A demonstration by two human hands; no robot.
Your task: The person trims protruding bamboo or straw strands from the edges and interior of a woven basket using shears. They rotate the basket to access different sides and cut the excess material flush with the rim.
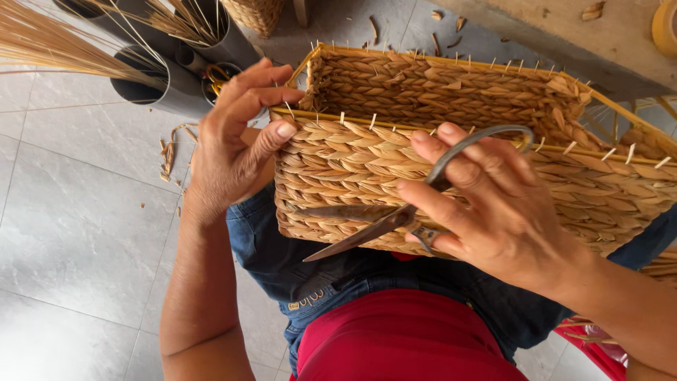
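A rectangular woven basket (451, 141) of braided straw-coloured fibre is being steadied on the lap, against blue jeans (282, 261) and a red garment (402, 339). Its near wall is being faced toward the camera, and thin pale stakes are being left sticking up along its rim.

The left hand (233, 152) is being held at the basket's near left corner, the forearm rising from below and the wrist bent inward. The fingers are being curled over the corner of the rim while the thumb is being pressed flat against the outer weave, so the corner is being pinched between thumb and fingers.

The right hand (486, 204) is being laid against the front wall, to the right of the left hand, with the forearm coming in from the lower right. A pair of dark metal scissors (395, 219) is being gripped in it: fingers are being passed through the loop handles, one loop arching above the knuckles. The blades are being held slightly parted and pointed down and to the left, toward the left wrist, lying close over the weave.

Beyond the left hand, grey tubes (169, 85) holding bundles of thin reeds (63, 42) are being kept on the tiled floor (77, 233), with fibre scraps (168, 155) lying just outside the left wrist.
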